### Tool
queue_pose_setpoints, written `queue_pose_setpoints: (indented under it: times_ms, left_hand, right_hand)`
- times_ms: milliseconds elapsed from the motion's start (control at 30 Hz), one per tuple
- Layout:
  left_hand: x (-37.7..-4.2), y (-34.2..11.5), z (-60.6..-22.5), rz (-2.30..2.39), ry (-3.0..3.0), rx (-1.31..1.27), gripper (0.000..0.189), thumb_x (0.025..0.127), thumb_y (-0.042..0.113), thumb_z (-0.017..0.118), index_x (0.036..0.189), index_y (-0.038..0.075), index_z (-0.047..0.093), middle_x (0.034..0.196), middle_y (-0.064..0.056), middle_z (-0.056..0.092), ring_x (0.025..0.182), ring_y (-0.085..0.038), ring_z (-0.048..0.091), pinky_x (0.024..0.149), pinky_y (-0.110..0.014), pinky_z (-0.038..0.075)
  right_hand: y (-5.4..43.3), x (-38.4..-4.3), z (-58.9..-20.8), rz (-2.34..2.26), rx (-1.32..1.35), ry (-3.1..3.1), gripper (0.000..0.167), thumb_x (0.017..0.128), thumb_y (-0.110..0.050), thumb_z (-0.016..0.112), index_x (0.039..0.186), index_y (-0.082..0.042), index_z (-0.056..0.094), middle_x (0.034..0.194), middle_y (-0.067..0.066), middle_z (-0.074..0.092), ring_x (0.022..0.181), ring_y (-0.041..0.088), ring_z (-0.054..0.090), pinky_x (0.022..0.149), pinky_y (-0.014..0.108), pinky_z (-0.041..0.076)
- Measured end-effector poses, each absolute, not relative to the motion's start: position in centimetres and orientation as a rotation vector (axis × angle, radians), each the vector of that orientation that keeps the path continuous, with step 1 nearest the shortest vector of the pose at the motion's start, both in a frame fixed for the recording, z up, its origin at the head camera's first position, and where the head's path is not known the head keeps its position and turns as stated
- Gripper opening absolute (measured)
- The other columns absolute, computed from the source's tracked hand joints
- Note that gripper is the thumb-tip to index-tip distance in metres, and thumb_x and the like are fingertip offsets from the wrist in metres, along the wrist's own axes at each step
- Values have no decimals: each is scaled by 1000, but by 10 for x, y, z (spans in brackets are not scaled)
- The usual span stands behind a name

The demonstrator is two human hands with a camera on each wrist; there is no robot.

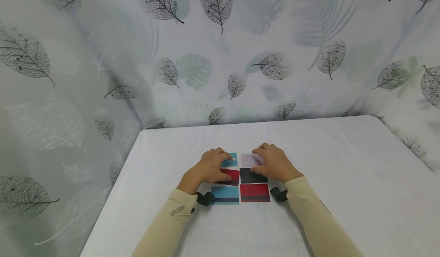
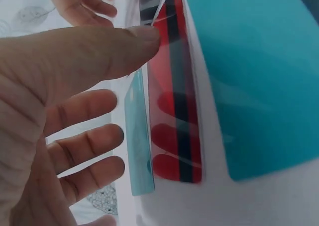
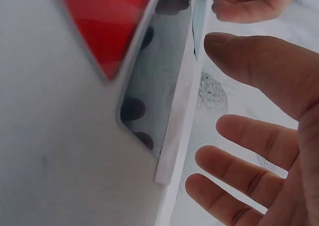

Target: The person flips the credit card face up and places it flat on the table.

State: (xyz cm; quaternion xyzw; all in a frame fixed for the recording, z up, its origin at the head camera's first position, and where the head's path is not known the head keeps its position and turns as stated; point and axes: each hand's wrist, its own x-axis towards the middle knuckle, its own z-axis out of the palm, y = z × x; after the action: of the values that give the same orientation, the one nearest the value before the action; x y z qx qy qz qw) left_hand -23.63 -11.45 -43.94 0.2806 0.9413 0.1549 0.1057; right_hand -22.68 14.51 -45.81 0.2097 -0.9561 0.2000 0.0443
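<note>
Several plastic cards lie in two columns on a white table. My left hand (image 1: 209, 167) reaches over the teal card (image 1: 234, 158) and the red card with a dark stripe (image 1: 235, 176). Its thumb overlaps the red card in the left wrist view; touching or hovering, I cannot tell. Above the pale pink card (image 1: 246, 160) and the glossy black card (image 1: 252, 177) is my right hand (image 1: 275, 163), fingers spread and holding nothing. The right wrist view shows its fingertips apart from the black card, which reflects them. Nearest me lie a light blue card (image 1: 225, 193) and another red card (image 1: 254, 190).
The table (image 1: 337, 180) has a white cover and extends well to the right of the cards. A leaf-printed curtain (image 1: 237, 58) hangs behind and on both sides. Black wrist devices (image 1: 206, 199) sit at the cuffs of both beige sleeves (image 1: 165, 226).
</note>
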Motion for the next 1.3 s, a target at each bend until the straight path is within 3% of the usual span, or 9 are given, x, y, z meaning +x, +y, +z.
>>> queue_pose_setpoints:
  times_ms: [300,700,967,1133,1300]
  left_hand:
    - [-231,-118,-442,415,2753,790,44,83,36,84,122,20,71,124,-4,60,116,-23,51,109,-49,41]
    - [-233,-120,-442,358,2755,789,38,82,38,84,114,21,72,112,1,60,107,-19,51,101,-45,43]
    - [-232,-119,-441,277,2757,783,40,80,38,85,112,19,70,106,3,60,106,-20,53,114,-57,36]
    - [-231,-120,-443,284,2768,787,39,81,37,85,110,17,69,100,4,60,101,-18,53,113,-57,36]
    - [-230,-121,-444,304,2783,817,38,81,35,84,109,17,66,95,6,58,96,-16,53,114,-58,35]
  right_hand:
    - [134,-222,-459,561,697,-2940,56,82,-35,87,127,-6,73,119,13,68,106,32,64,93,53,55]
    - [121,-214,-458,557,753,-2971,57,82,-39,87,127,-7,74,117,11,67,101,27,64,90,49,56]
    - [110,-211,-455,490,765,-3023,57,81,-42,86,125,-8,74,116,11,67,98,26,63,89,46,57]
    - [99,-209,-451,451,841,-3004,56,80,-42,86,123,-8,76,113,10,67,98,24,63,89,48,57]
    - [88,-210,-446,434,901,-3004,47,81,-36,85,116,-7,78,102,7,65,88,21,59,78,40,56]
